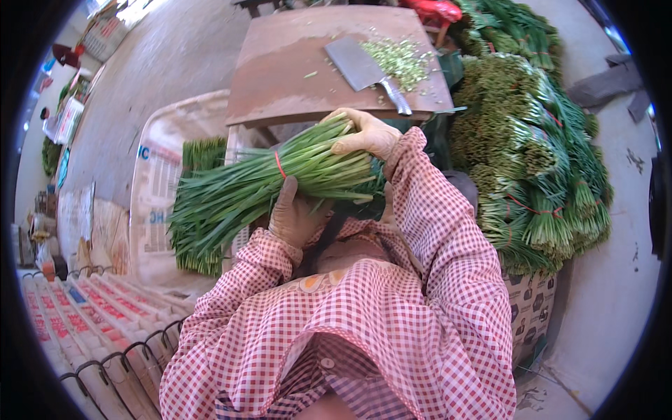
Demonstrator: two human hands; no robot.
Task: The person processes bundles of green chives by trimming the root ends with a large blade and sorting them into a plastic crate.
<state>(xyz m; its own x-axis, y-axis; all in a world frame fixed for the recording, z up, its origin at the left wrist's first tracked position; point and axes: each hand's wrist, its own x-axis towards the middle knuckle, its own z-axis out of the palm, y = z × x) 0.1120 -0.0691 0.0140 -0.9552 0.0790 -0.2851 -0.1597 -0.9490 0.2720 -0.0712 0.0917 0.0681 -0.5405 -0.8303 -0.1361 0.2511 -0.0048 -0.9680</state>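
Note:
A thick bundle of garlic chives with a red band around its middle lies across my hands in front of my chest. Its leafy ends point left over a crate. My left hand, gloved, supports it from below, thumb upright against the stems near the band. Over the paler stem ends on the right curls my right hand, also gloved, its fingers wrapped around the top. Just beyond, a cleaver rests on a brown wooden table, beside chopped stem trimmings.
At left stands a pale plastic crate with more chives inside. Banded bundles are heaped high on the right. Stacked white crates with black metal handles sit at the lower left. A red bag lies beyond the table.

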